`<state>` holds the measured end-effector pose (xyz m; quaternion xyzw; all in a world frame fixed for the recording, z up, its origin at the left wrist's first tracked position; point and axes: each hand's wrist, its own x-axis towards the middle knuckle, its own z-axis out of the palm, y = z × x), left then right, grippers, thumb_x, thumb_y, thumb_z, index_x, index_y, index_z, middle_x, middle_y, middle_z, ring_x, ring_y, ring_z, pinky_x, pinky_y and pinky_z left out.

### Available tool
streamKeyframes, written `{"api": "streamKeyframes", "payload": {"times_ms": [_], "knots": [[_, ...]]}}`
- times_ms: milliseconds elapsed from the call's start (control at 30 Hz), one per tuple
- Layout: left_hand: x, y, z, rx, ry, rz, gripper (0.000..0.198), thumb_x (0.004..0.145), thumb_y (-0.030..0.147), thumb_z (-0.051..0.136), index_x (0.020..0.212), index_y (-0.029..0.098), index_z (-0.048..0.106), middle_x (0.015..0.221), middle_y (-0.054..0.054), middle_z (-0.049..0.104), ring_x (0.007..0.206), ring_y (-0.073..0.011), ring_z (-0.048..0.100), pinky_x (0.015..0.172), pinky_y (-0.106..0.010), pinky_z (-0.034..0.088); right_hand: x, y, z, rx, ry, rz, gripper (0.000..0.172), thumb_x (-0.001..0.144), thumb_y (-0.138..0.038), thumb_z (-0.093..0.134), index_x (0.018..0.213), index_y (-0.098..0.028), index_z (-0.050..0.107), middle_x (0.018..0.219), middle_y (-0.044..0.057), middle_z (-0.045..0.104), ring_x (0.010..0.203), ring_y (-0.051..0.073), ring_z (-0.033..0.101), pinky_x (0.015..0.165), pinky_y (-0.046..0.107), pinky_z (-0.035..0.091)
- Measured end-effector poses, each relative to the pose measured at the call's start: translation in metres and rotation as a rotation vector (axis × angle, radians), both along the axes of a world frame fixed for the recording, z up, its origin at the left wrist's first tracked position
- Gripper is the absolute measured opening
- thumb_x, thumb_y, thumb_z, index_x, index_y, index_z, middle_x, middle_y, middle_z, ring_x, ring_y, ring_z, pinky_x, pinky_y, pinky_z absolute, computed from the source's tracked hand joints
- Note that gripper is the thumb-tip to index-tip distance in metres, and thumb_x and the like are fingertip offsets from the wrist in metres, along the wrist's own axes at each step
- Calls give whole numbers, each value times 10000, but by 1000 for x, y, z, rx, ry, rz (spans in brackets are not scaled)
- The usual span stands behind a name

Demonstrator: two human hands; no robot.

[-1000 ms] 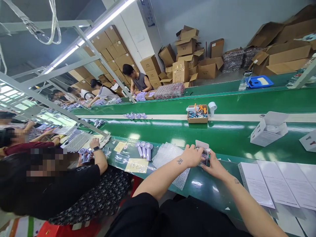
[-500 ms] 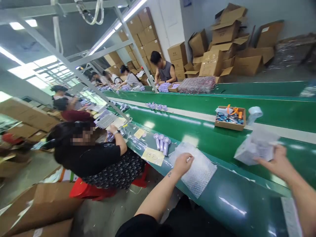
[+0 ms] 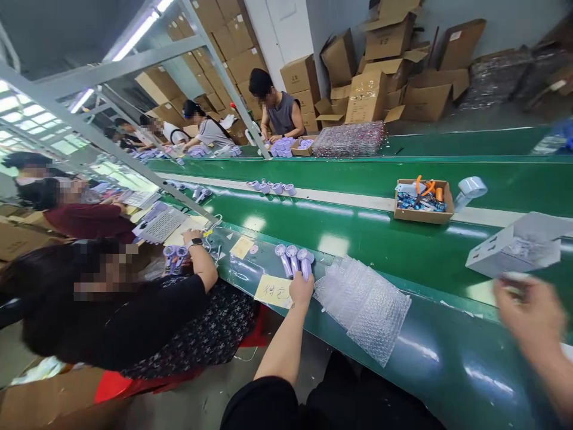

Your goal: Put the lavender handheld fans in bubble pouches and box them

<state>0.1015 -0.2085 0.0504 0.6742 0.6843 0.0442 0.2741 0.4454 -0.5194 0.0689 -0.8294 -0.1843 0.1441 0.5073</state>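
My left hand (image 3: 302, 289) is closed around the handle of a light-purple handheld fan (image 3: 306, 258), the rightmost of three lying side by side at the bench edge. A yellow handwritten note (image 3: 271, 290) lies just left of that hand. To its right, clear bubble-wrap bags (image 3: 364, 304) lie in an overlapping pile. My right hand (image 3: 532, 313) is smeared by motion, its fingers curled around something small, whitish and dark, that I cannot make out. Just beyond it, a white box (image 3: 492, 254) lies with its open end to the right and clear plastic inside.
A cardboard tray (image 3: 421, 215) of small blue packets and orange-handled pliers stands on the green belt (image 3: 358, 239), beside a tape-like roll (image 3: 472, 188). More purple fans (image 3: 271, 188) lie farther along. A co-worker in black (image 3: 147, 304) sits close on my left; others work across the belt.
My left hand has moved left from the bubble-wrap bags onto a fan. My right hand has let go of the white box, now resting on the belt, and drawn nearer. The view has shifted.
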Motion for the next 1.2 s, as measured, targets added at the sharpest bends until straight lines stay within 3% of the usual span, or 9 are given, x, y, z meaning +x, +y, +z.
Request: {"api": "streamKeyframes", "payload": {"times_ms": [133, 233, 333, 433, 533, 733, 867, 1033, 1200], "knots": [[10, -48, -3, -74, -203, -61, 466, 886, 545, 362, 1095, 147, 486, 909, -105, 655, 776, -203, 658, 655, -299, 488, -136, 63, -9, 223, 804, 175, 389, 663, -544, 684, 861, -241, 541, 934, 93, 679, 875, 288, 666, 812, 493, 541], [19, -102, -13, -242, -467, -303, 486, 891, 567, 353, 1116, 151, 467, 786, -45, 639, 583, -147, 606, 547, -267, 474, -182, 101, -26, 381, 1078, 174, 380, 741, -575, 585, 895, -228, 560, 1013, 109, 684, 971, 293, 655, 836, 505, 542], [18, -131, -20, -198, -518, -925, 525, 826, 552, 524, 1187, 175, 466, 957, -89, 636, 797, -196, 617, 688, -332, 495, -181, 100, -35, 381, 1071, 92, 276, 739, -443, 630, 885, -213, 584, 874, 91, 700, 867, 282, 680, 803, 485, 563], [10, -123, -27, 80, -241, -1534, 465, 784, 424, 651, 1178, 212, 523, 1189, -128, 550, 1111, -276, 490, 911, -426, 400, -157, 63, -34, 381, 1002, -45, 206, 734, -342, 647, 892, -227, 581, 816, 55, 693, 765, 245, 682, 756, 457, 586], [12, -107, -38, 149, -30, -1732, 158, 857, 213, 543, 997, 192, 611, 1051, -107, 589, 1035, -234, 502, 883, -379, 387, -140, 10, -28, 358, 1004, -208, 201, 735, -304, 651, 911, -234, 584, 786, 41, 686, 715, 239, 677, 706, 453, 602], [50, -115, -39, 165, -53, -1584, 264, 930, 262, 405, 963, 158, 644, 894, -95, 589, 914, -215, 513, 814, -350, 423, -180, -59, 6, 396, 1076, -228, 463, 667, -256, 739, 1094, -250, 560, 862, 29, 673, 759, 214, 666, 657, 334, 596], [72, -135, -19, 21, -349, -1353, 256, 922, 271, 428, 934, 170, 663, 844, -62, 609, 884, -191, 538, 838, -341, 439, -221, -46, 25, 457, 1271, -87, 631, 629, -232, 760, 1193, -291, 483, 878, 9, 642, 766, 206, 657, 617, 319, 577], [78, -153, -5, -321, -644, -885, 198, 883, 214, 438, 861, 157, 627, 770, -21, 624, 737, -151, 576, 702, -289, 475, -230, -22, 8, 501, 1263, -14, 553, 692, -239, 708, 1192, -268, 474, 769, -7, 617, 673, 166, 624, 569, 282, 544], [80, -163, 9, 36, -778, -975, 174, 888, 198, 436, 822, 158, 592, 774, -43, 584, 782, -168, 548, 731, -308, 455, -227, -23, 10, 399, 1239, -117, 530, 707, -226, 708, 1179, -246, 468, 729, -6, 629, 630, 169, 626, 559, 303, 548]]}}
